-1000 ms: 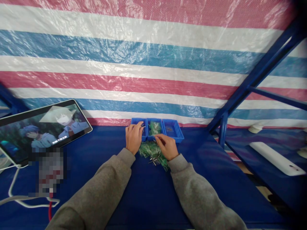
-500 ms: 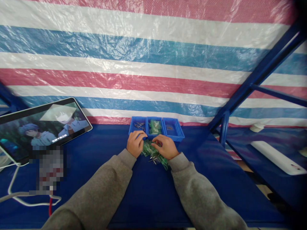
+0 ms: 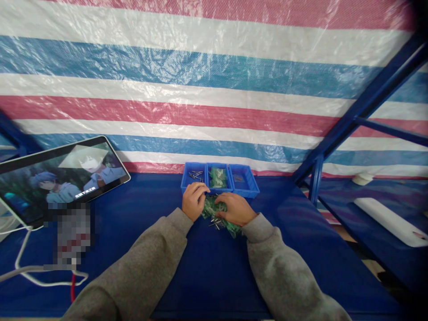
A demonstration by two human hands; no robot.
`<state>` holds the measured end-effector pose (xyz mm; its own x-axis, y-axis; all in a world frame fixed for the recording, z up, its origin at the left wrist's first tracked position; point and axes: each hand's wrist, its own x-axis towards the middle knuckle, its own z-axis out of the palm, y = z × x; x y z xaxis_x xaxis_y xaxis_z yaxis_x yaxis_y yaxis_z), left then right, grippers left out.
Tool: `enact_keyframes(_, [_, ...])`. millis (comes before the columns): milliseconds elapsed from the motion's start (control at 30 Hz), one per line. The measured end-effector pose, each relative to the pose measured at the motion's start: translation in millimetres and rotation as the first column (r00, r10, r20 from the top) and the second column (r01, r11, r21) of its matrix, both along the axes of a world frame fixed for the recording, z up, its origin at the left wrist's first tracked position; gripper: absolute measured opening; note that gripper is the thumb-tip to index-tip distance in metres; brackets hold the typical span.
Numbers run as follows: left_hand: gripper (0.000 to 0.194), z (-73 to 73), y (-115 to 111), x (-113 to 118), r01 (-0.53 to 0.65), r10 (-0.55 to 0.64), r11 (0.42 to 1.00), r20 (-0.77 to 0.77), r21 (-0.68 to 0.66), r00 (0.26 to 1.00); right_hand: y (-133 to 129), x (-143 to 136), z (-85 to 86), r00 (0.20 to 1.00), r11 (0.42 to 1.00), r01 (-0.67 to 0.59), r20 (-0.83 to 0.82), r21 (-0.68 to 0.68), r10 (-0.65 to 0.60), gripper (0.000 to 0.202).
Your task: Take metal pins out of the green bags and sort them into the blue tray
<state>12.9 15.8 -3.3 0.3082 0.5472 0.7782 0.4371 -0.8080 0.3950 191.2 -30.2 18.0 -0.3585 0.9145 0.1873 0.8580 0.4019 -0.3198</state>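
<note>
Green plastic packets point(image 3: 210, 207) lie in a small pile on the blue table, with several thin metal pins point(image 3: 216, 222) at the near side. My left hand point(image 3: 194, 203) is at the pile's left edge, close to the front of the left bin. Its fingers are curled together; whatever they hold is too small to make out. My right hand point(image 3: 239, 209) reaches over the pile from the right. Its thumb and fingers are apart, with the fingertips down among the packets.
Behind the pile stand three blue bins: the left bin point(image 3: 183, 183) contains metal pins, the middle bin point(image 3: 219, 190) green packets, the right bin point(image 3: 249, 182) a few small pieces. A tablet point(image 3: 100, 178) and white cable point(image 3: 20, 249) are at left. A blue metal frame point(image 3: 314, 178) rises at right.
My right hand has gone from a pinch above the pile to spread fingers lower among the packets. My left hand stays beside the pile, fingers still curled. The view has shifted slightly.
</note>
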Motion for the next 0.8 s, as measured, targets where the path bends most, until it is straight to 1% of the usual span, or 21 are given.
enact_keyframes(200, [0.022, -4.3, 3.3, -0.5, 0.016, -0.017, 1.000, 0.008, 0.018, 1.000, -1.3, -1.5, 3.2, 1.000, 0.999, 0.020, -0.015, 0.026, -0.019, 0.013])
enact_keyframes(367, [0.023, -7.7, 6.8, 0.8, 0.034, -0.034, 0.999, 0.007, 0.009, 0.999, -0.6, -0.7, 1.8, 0.996, 0.991, 0.053, -0.078, 0.119, -0.044, 0.009])
enact_keyframes(567, [0.022, -10.5, 6.8, 1.6, 0.074, -0.074, 0.997, 0.004, -0.002, 0.997, 0.8, 1.4, 1.4, 0.973, 0.959, 0.081, -0.230, 0.271, -0.017, 0.010])
enact_keyframes(700, [0.021, -8.4, 4.4, 2.3, 0.083, -0.081, 0.996, 0.034, -0.044, 0.996, 1.3, 1.0, 3.6, 0.927, 0.922, 0.182, -0.373, 0.342, -0.045, 0.013])
enact_keyframes(800, [0.024, -5.5, 2.2, 2.7, 0.083, -0.081, 0.993, 0.028, -0.083, 0.996, 2.5, 0.6, 4.5, 0.888, 0.900, 0.246, -0.456, 0.360, -0.060, 0.017])
